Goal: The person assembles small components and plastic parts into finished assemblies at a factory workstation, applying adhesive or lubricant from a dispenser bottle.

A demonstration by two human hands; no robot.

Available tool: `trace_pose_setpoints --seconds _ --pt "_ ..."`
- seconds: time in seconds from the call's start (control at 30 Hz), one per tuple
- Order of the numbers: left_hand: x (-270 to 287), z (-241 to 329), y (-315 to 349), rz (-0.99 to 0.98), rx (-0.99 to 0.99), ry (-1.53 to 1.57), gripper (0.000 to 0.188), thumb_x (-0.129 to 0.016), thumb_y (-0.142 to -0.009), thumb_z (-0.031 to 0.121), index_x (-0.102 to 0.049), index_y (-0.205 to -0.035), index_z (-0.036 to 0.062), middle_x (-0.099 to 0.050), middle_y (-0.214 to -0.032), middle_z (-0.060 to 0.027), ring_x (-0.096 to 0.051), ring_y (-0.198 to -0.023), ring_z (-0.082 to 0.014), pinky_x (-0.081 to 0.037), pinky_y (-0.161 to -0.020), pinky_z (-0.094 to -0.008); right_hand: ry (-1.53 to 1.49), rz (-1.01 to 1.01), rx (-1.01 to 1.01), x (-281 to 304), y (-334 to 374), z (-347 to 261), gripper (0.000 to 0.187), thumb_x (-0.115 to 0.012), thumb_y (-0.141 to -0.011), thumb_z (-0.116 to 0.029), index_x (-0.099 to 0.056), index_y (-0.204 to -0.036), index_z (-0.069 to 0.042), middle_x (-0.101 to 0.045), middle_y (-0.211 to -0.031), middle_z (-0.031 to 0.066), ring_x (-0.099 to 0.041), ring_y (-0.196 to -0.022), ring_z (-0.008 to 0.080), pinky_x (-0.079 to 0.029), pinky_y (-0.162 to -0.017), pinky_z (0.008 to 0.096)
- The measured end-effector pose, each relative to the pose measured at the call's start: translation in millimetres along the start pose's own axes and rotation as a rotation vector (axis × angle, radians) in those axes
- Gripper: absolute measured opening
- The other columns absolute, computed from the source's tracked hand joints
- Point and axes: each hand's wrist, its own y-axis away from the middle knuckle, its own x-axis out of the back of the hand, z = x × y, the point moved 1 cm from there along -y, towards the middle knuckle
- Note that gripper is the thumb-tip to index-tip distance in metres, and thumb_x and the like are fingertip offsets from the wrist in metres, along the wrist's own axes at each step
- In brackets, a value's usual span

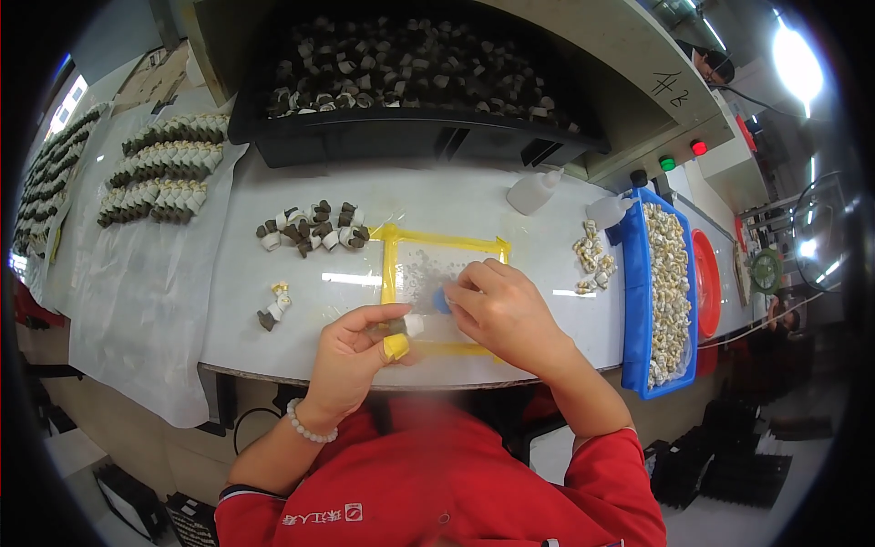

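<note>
Between the thumb and fingers of my left hand (pixel 351 351) is a small dark-brown and white figurine piece (pixel 413 325). A yellow wrap (pixel 396 346) covers a fingertip of that hand. Close by on the right, my right hand (pixel 501 305) has its fingers pinched together. Something blue (pixel 441 301) shows at those fingertips, but I cannot make out whether it is held or worn. Both hands are over a work area edged with yellow tape (pixel 390 264). Left of it lie several loose brown and white pieces (pixel 310 228) and one figurine with a yellowish top (pixel 275 305).
A black bin (pixel 419 132) of brown and white pieces stands at the back. Two white squeeze bottles (pixel 534 191) are at the right, near small gold and white parts (pixel 594 260) and a blue tray (pixel 640 301) full of them. Rows of figurines (pixel 164 173) stand far left.
</note>
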Motion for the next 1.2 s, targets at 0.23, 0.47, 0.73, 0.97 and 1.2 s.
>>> trace_pose_setpoints --seconds 0.23,0.47,0.73,0.97,1.2 --pt "1 -9 -2 0.009 -0.07 -0.045 0.031 -0.064 -0.084 -0.003 -0.054 -0.113 -0.0057 -0.065 -0.098 -0.0171 -0.067 -0.081 -0.0248 -0.058 -0.075 -0.0344 -0.251 0.073 -0.186 -4 14 2 0.024 -0.069 -0.072 0.0 -0.068 -0.096 -0.001 -0.062 -0.086 0.0097 -0.06 -0.076 0.0231 -0.049 -0.07 0.0307" --pt "2 -11 -1 0.027 -0.076 -0.036 0.026 -0.064 -0.084 -0.003 -0.056 -0.108 -0.0063 -0.065 -0.098 -0.0192 -0.068 -0.082 -0.0267 -0.058 -0.074 -0.0351 -0.749 0.108 -0.43 -12 27 -7 0.027 -0.065 -0.079 0.003 -0.066 -0.106 0.002 -0.063 -0.099 0.0116 -0.059 -0.089 0.0187 -0.046 -0.079 0.0282" --pt "4 -14 -1 0.026 -0.09 -0.067 0.023 -0.064 -0.084 -0.005 -0.058 -0.106 -0.0071 -0.065 -0.098 -0.0193 -0.068 -0.084 -0.0275 -0.059 -0.074 -0.0354 -0.895 0.099 -0.393 -12 29 -17 0.026 -0.064 -0.079 0.004 -0.065 -0.106 0.005 -0.062 -0.1 0.013 -0.057 -0.095 0.0196 -0.044 -0.083 0.028" --pt "2 -17 1 0.032 -0.088 -0.115 0.019 -0.064 -0.084 -0.004 -0.059 -0.102 -0.008 -0.065 -0.099 -0.0197 -0.068 -0.086 -0.0279 -0.059 -0.074 -0.0364 -0.69 0.073 -0.318 -10 28 -24 0.024 -0.067 -0.078 0.002 -0.069 -0.102 0.0 -0.064 -0.092 0.0098 -0.061 -0.082 0.0193 -0.048 -0.072 0.0282" --pt "-1 -14 -2 0.022 -0.073 -0.107 0.017 -0.063 -0.084 -0.005 -0.06 -0.1 -0.0078 -0.065 -0.101 -0.0195 -0.067 -0.086 -0.0266 -0.06 -0.074 -0.0361 -0.81 0.172 -0.316 -17 31 -20 0.024 -0.067 -0.079 0.001 -0.069 -0.102 0.001 -0.066 -0.094 0.0112 -0.064 -0.085 0.0206 -0.05 -0.072 0.0276"
